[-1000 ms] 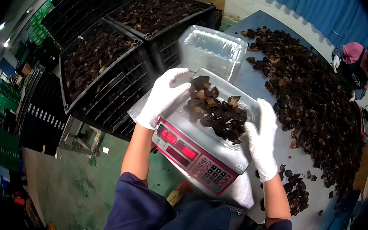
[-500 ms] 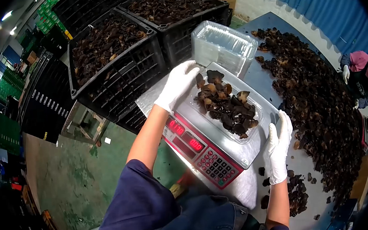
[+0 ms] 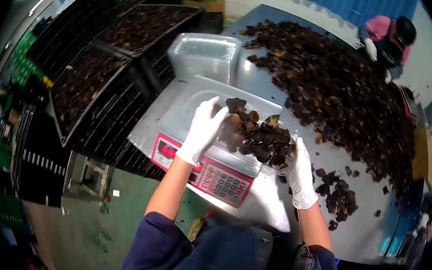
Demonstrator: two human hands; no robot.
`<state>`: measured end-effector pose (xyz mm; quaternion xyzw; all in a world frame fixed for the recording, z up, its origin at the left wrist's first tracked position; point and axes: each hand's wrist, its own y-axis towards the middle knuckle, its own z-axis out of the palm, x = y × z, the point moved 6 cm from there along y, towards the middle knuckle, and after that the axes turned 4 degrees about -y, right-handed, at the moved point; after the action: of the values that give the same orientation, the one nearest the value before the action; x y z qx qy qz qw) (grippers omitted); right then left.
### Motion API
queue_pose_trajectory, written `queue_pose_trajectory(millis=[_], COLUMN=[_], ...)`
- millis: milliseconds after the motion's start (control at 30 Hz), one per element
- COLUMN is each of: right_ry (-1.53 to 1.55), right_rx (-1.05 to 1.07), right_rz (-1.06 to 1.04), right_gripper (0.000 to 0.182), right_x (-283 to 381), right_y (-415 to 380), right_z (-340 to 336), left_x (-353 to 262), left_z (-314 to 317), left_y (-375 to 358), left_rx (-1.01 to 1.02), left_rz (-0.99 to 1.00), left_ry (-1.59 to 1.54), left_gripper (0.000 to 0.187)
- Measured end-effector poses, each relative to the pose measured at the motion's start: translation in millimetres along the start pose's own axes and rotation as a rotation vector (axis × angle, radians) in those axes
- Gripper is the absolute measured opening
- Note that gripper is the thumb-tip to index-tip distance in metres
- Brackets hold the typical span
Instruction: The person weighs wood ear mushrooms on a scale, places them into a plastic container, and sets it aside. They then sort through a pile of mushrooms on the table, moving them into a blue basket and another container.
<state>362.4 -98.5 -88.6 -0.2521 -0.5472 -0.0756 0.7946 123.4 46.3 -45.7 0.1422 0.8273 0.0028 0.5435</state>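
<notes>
Both my hands wear white gloves. My left hand (image 3: 204,130) grips the left end of a clear plastic tray (image 3: 220,144), and my right hand (image 3: 300,175) grips its right end. Dark brown wood ear mushrooms (image 3: 263,138) lie in the tray. Tilted a little, the tray is over the front and right part of a scale (image 3: 185,102) with a metal top and a red-edged keypad panel (image 3: 220,180). The scale's red display digits are blurred, and my left wrist partly covers the panel.
Behind the scale stands a stack of clear trays (image 3: 204,56). Black crates (image 3: 86,92) of mushrooms are at the left. A large mushroom heap (image 3: 334,78) covers much of the table (image 3: 268,81), with a small pile (image 3: 338,196) nearer. A co-worker (image 3: 388,43) is at the far right.
My right hand has closed on the tray's right end, and the tray has shifted toward the scale's front right. The whole view has swung, moving the surroundings leftward.
</notes>
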Motion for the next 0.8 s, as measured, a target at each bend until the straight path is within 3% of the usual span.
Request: queue_pose_trajectory(millis=[67,167,233,267,300,333,367,400,433,467,567,633,700,767,800], right_ry=[0.206,0.080,0.192,0.149,0.189,0.147,0.101,0.123,0.141,0.217,0.188,0.219,0.239,0.216,0.222], right_rx=[0.016,-0.044,-0.317,-0.412,-0.425,-0.348,-0.263,-0.515,-0.588,-0.526,-0.750,-0.833,-0.926,-1.036,-1.057], right_rz=[-0.049,-0.121,0.025,-0.139,-0.175,-0.226,-0.274,-0.204,-0.254,-0.204,-0.256,-0.289,-0.388,-0.255,-0.276], right_gripper=[0.037,0.038,0.034,0.035,0.038,0.038,0.039,0.040,0.040,0.041,0.040,0.042,0.044,0.048,0.049], right_x=[22.5,33.4,27.0,36.6,28.4,43.3,57.0,50.8,53.3,43.3,35.9,23.4,-0.8,-1.3,-10.1], right_y=[-28.6,-60.4,-80.9,-93.4,-99.1,-119.1,-138.9,-153.6,-174.4,-187.9,-248.4,-276.3,-310.3,-335.9,-343.8], right_z=[-4.6,-59.0,-109.4,-131.4,-161.5,-176.9,-188.0,-217.4,-236.6,-265.6,-342.0,-389.5,-441.8,-458.0,-472.9], left_x=[-17.6,-31.2,-46.8,-71.3,-94.7,-106.8,-116.4,-130.3,-142.4,-153.6,-201.9,-223.7,-288.6,-311.5,-320.7], left_z=[25.2,71.9,104.2,123.1,138.4,159.9,182.7,208.0,229.1,248.3,296.4,321.2,297.3,291.1,282.6], left_y=[-11.5,-29.4,-47.5,-61.2,-75.1,-89.0,-100.8,-113.0,-127.6,-141.9,-183.5,-217.9,-247.0,-279.0,-289.4], left_rx=[0.036,0.123,0.182,0.266,0.340,0.394,0.483,0.572,0.659,0.695,0.786,1.062,1.305,1.637,1.633], left_rz=[0.056,0.127,0.226,0.242,0.257,0.411,0.367,0.414,0.458,0.483,0.661,0.612,0.692,0.298,0.228], left_ry=[0.099,-0.098,-0.062,-0.057,-0.042,0.003,-0.011,-0.049,-0.089,-0.123,-0.165,-0.359,-0.539,-0.977,-1.057], left_gripper=[0.051,0.050,0.057,0.058,0.060,0.062,0.066,0.066,0.066,0.066,0.063,0.059,0.046,0.035,0.030])
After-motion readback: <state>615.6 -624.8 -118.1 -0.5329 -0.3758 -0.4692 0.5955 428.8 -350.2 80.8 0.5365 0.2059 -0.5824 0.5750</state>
